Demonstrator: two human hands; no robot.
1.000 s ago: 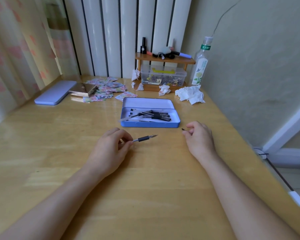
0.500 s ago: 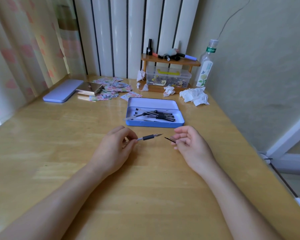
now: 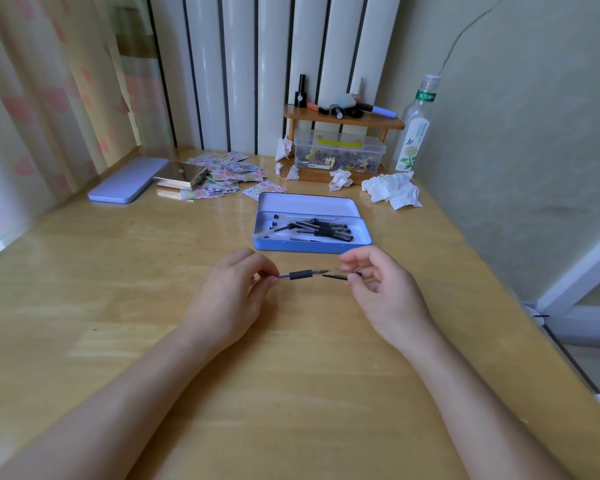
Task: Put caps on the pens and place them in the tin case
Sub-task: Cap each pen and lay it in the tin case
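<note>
Capping step in hand: the left hand (image 3: 227,299) has its grip closed on the barrel of an uncapped pen (image 3: 300,274), nib pointing toward 3 o'clock, held just above the counter (image 3: 118,323). The right hand (image 3: 383,292) pinches a clear cap (image 3: 340,274) with a dark clip between thumb and fingertips (image 3: 351,279), its mouth facing the nib at 9 o'clock. Nib and cap mouth sit very close, nearly touching; whether the tip has entered the cap cannot be told. Judgement: the next move calls for keeping the two on one axis and pushing them together until the cap seats, then carrying the pen toward 12 o'clock. The blue tin case (image 3: 312,245) lies open there, just beyond the hands, and holds a loose pile of pens (image 3: 317,228), most with dark grips; one clear pen lies across the case's 9 o'clock edge. Space remains along the near wall. At 10 o'clock, well apart, a lilac lid (image 3: 123,184) lies flat. At 12 o'clock, under a small wooden shelf (image 3: 343,121), a clear plastic box (image 3: 338,152) holds small mixed items, too small to name.
</note>
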